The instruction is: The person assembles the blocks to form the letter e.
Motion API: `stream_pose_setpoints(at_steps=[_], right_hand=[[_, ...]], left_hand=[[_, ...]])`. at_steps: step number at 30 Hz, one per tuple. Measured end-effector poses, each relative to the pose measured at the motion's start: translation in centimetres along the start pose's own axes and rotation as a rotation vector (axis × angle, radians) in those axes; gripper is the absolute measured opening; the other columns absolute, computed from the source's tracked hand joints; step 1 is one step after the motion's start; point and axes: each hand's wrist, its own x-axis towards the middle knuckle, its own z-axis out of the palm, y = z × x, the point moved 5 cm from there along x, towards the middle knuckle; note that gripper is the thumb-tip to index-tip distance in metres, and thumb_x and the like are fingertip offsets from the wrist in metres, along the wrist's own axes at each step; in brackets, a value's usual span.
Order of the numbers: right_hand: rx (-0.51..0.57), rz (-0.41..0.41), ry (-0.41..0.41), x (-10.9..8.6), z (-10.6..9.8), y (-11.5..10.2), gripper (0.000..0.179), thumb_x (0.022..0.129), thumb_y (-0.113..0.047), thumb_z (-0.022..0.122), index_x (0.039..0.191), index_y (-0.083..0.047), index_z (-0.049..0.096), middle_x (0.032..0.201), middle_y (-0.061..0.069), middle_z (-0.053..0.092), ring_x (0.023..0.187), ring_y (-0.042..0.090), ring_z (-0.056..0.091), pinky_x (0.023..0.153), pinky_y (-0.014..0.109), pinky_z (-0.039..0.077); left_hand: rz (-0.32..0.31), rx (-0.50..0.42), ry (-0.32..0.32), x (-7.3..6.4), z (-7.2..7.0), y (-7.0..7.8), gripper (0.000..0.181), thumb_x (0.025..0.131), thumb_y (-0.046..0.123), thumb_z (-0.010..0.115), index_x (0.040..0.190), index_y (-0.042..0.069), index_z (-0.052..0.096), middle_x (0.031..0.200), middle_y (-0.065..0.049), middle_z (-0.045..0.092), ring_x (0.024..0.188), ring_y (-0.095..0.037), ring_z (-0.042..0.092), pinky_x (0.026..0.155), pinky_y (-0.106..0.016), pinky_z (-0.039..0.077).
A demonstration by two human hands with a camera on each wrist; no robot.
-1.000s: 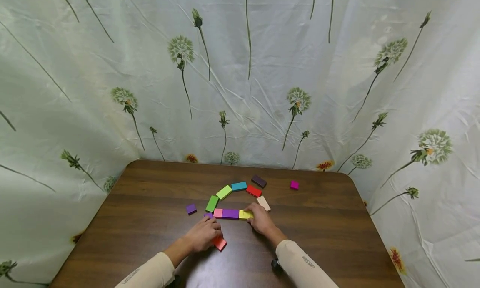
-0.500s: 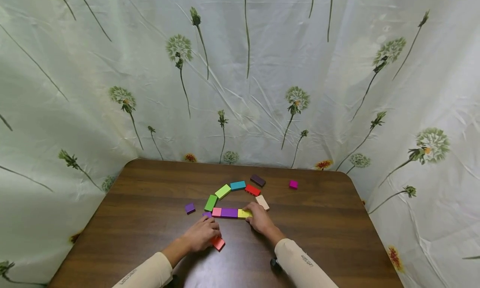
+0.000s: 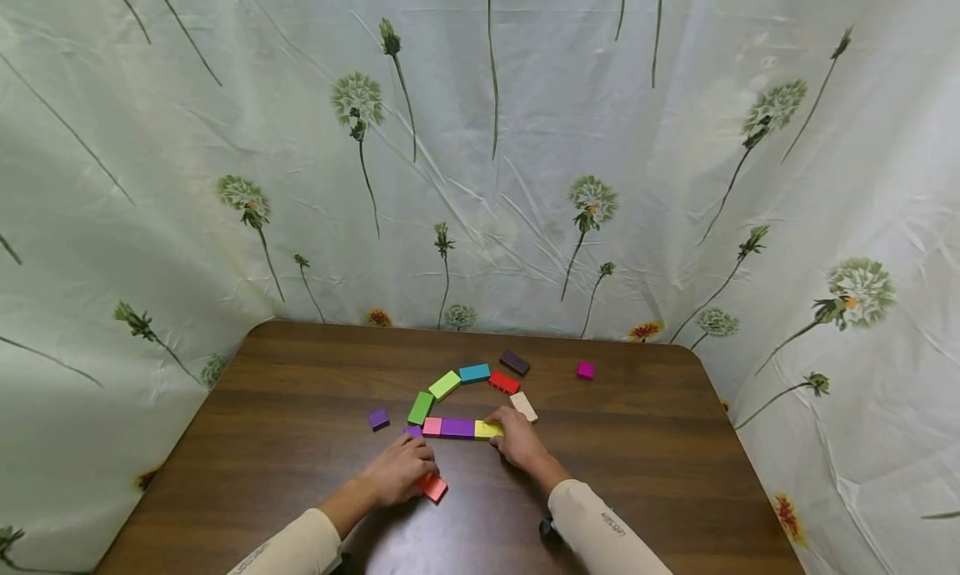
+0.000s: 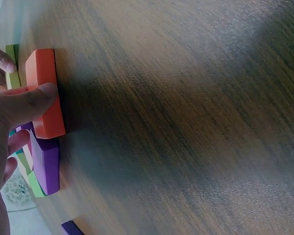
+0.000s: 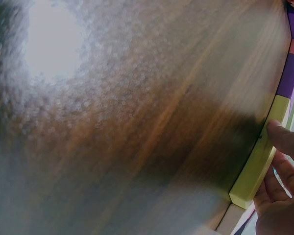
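My left hand pinches a coral-red block that lies at an angle in front of the row. In the left wrist view the thumb lies across this block's near face, with fingers behind it. Just beyond those fingers is a purple block, partly covered in the head view. My right hand grips the yellow block at the row's right end, thumb on its near side and fingers on its far side. Left of it, a longer purple block and a small pink block continue the row.
Behind the row, green, lime, blue, red and beige blocks form an arch. A dark block, a magenta block and a small purple block lie apart on the brown table.
The left hand has shifted very slightly left with the coral-red block. The right hand stays on the yellow block, and the arch looks the same.
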Motion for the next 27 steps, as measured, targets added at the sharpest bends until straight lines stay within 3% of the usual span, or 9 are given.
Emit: stream_pose_setpoints(at_steps=[13, 27], right_hand=[[-0.006, -0.008, 0.004, 0.00, 0.12, 0.07, 0.024, 0.077, 0.004, 0.074, 0.100, 0.002, 0.069, 0.097, 0.010, 0.064, 0.096, 0.029, 0.061, 0.087, 0.042, 0.048], [0.012, -0.003, 0.004, -0.06, 0.20, 0.17, 0.024, 0.077, 0.004, 0.074, 0.100, 0.003, 0.068, 0.096, 0.010, 0.064, 0.094, 0.028, 0.061, 0.085, 0.041, 0.048]], left_hand=[[0.059, 0.017, 0.074, -0.24, -0.05, -0.09, 0.022, 0.072, 0.022, 0.080, 0.092, 0.019, 0.072, 0.089, 0.008, 0.065, 0.094, -0.016, 0.057, 0.089, -0.035, 0.041], [0.070, 0.037, 0.099, -0.36, 0.14, -0.26, 0.022, 0.072, 0.023, 0.080, 0.092, 0.020, 0.072, 0.090, 0.009, 0.066, 0.093, -0.015, 0.057, 0.087, -0.034, 0.041]])
